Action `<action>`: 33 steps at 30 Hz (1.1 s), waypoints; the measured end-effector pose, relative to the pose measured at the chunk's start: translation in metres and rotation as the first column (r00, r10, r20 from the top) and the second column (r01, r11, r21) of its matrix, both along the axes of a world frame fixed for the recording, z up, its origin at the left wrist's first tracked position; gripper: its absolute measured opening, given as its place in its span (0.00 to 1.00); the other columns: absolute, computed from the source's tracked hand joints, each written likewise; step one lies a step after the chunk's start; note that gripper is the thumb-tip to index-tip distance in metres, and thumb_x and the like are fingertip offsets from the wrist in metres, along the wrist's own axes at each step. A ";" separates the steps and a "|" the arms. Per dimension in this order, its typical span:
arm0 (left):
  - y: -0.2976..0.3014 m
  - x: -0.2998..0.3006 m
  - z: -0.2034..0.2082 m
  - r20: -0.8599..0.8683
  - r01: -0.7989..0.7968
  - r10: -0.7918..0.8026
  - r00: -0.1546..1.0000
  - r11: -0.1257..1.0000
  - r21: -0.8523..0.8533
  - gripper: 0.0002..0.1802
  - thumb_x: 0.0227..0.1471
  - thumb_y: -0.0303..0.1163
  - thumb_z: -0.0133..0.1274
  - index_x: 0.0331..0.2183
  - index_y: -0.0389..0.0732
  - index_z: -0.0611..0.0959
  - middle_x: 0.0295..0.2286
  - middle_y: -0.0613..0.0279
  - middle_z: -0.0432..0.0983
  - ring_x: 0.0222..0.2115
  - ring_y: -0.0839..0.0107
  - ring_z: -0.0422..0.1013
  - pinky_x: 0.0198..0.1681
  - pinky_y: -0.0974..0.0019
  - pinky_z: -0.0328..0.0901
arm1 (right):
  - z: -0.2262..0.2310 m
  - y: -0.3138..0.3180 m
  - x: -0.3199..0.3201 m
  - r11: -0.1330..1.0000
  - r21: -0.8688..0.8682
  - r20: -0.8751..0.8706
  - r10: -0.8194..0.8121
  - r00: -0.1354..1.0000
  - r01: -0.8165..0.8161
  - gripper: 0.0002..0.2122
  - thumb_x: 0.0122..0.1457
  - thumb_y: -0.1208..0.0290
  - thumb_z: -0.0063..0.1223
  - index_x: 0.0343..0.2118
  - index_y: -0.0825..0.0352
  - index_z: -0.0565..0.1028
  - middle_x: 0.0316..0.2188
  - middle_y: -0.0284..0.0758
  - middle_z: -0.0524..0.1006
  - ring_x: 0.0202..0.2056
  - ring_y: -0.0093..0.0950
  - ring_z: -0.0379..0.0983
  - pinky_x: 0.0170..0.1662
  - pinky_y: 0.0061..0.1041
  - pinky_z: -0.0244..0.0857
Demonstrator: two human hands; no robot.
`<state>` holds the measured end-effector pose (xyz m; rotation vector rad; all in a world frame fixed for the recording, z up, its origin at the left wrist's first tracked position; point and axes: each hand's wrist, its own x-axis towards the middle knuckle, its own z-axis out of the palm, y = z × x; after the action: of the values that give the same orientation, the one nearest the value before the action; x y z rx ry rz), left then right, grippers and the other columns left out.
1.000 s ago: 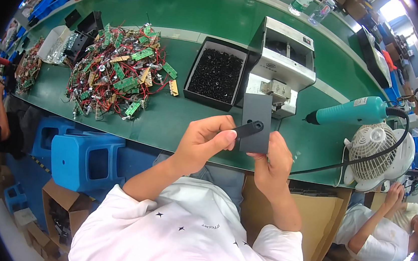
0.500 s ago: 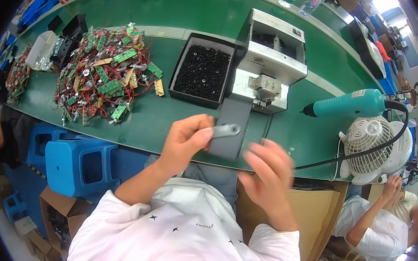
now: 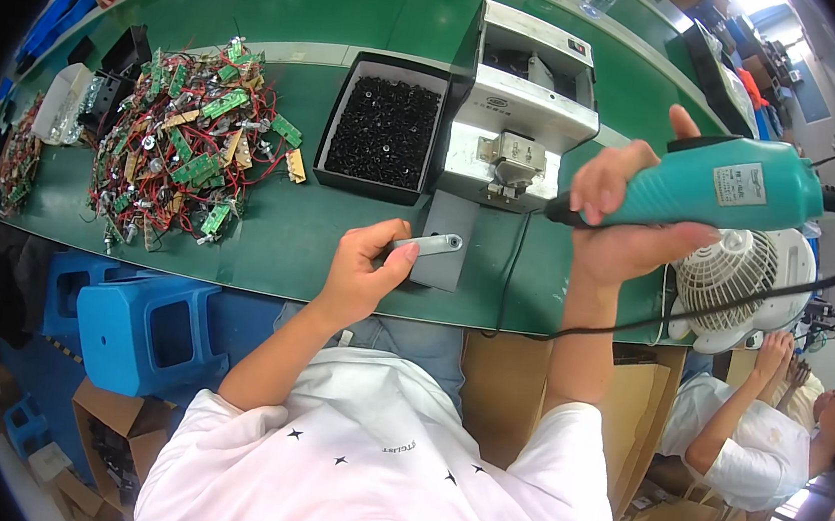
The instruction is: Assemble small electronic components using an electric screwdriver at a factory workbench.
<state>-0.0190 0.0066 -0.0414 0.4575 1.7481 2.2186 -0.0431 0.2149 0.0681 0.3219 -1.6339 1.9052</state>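
Between the thumb and fingers of my left hand (image 3: 368, 268) is a small grey elongated part (image 3: 427, 245) with a round hole at its free end. It is held over a flat dark grey plate (image 3: 443, 271) at the table's near edge. My right hand (image 3: 623, 210) is wrapped around a teal electric screwdriver (image 3: 721, 186), its black tip pointing left toward the front of a silver metal machine (image 3: 512, 119). Left of that machine stands a black box (image 3: 326, 146) full of small dark screws.
A heap of green circuit boards with red wires (image 3: 198, 139) covers the table's left part. A white fan (image 3: 732, 281) stands at the right, with the screwdriver's black cable passing before it. Blue stools (image 3: 134, 334) are below left; a co-worker (image 3: 753, 433) sits at the right.
My right hand has moved up and right and taken hold of the electric screwdriver, which has shifted left. My left hand still holds the grey part. The view has shifted slightly.
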 end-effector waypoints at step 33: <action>0.003 -0.005 -0.003 -0.134 -0.037 0.030 0.990 0.998 -0.049 0.06 0.47 0.24 0.50 0.22 0.36 0.71 0.15 0.71 0.62 0.16 0.80 0.51 0.20 0.76 0.49 | 0.013 -0.050 0.011 0.886 -0.302 -0.120 0.332 0.936 -0.353 0.47 0.44 0.24 0.37 0.57 0.63 0.57 0.09 0.26 0.64 0.07 0.15 0.54 0.09 0.15 0.52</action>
<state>-0.0236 0.0096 -0.0448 0.5810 1.8888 2.2060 -0.0321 0.1647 0.0814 0.5607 -1.2560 2.3568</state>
